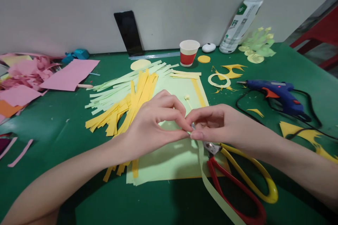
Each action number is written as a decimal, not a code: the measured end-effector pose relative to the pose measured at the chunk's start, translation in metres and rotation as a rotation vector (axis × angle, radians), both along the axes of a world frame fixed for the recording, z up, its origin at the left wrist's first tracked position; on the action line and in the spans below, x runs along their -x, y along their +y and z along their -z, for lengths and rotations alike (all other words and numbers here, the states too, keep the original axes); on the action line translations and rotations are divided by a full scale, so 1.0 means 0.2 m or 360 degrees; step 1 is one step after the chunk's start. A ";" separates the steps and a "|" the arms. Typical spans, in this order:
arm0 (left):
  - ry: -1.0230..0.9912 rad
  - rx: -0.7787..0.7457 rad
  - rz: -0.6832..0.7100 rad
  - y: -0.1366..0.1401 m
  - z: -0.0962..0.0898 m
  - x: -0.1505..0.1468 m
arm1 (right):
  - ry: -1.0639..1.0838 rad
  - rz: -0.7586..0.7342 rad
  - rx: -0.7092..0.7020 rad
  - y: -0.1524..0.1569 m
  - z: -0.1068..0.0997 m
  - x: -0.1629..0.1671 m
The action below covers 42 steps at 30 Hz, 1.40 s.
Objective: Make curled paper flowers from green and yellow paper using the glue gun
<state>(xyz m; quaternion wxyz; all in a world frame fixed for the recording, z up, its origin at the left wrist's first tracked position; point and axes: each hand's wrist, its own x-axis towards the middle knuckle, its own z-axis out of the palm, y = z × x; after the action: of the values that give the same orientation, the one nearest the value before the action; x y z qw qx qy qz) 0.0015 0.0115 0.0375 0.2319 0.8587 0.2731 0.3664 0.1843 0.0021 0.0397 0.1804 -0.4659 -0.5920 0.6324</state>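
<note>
My left hand [155, 116] and my right hand [213, 121] meet fingertip to fingertip above the light green paper sheets [163, 165]. Both pinch one end of a pale green paper strip [211, 186], whose long tail hangs down toward the bottom edge. The pinched end itself is mostly hidden by my fingers. Under my right hand lie scissors [212, 149] with one red and one yellow handle, their blades largely covered. Just beyond my fingertips, a small pale folded paper piece [187, 97] rests on the sheets.
Yellow strips [142, 95] and light green strips [116, 88] lie left of the sheets. Pink paper [71, 74] is piled farther left. A paper cup [189, 54], a leaning phone [128, 33] and a bottle [243, 17] stand by the wall. A blue glue gun [277, 95] lies right.
</note>
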 end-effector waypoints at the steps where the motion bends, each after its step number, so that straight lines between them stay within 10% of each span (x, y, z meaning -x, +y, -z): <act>1: 0.0007 0.0005 -0.0007 0.00 0.00 0.00 | 0.0013 0.0011 -0.0003 0.00 0.00 0.01; 16: 0.0092 0.0096 0.0408 0.03 0.03 0.01 | 0.0011 -0.0096 -0.0100 0.00 0.01 0.01; 28: 0.0025 0.0216 -0.0032 0.00 0.06 -0.03 | -0.0026 -0.0047 -0.0011 -0.01 0.01 0.03; 37: 0.0204 0.0128 0.0353 0.03 0.06 0.00 | -0.0151 -0.0095 0.0071 0.02 0.01 -0.01; 42: 0.0175 0.0035 0.0152 0.03 0.06 0.00 | -0.0165 -0.0060 0.0046 0.02 0.01 -0.01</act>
<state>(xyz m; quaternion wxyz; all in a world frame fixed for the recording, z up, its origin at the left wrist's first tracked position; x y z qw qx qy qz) 0.0015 0.0166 0.0256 0.2433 0.8870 0.2481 0.3042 0.1855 0.0060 0.0370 0.1307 -0.4893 -0.6000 0.6193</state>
